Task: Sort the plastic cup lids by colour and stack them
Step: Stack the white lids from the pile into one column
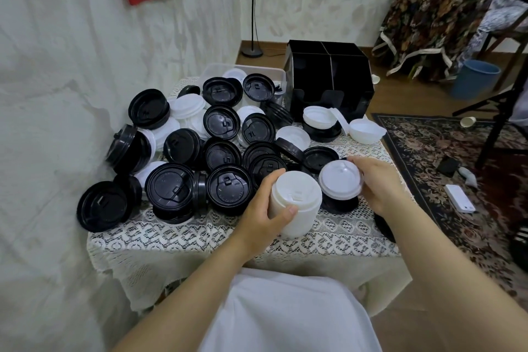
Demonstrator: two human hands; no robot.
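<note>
left hand (264, 203) wraps white lid stack (294, 203); right hand (377, 183) pinches single white lid (340, 180) by rim. lids likely light, thin, flexible, slippery; grip rims, squeeze gently.

Left hand (264, 204) and right hand (377, 181) in curled grips, forearms bare

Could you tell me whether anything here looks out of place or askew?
Yes. A black lid juts past the left edge of the table and could slip off; other black lids behind it stand tilted on edge. A paper cup lies on its side on the rug.
</note>
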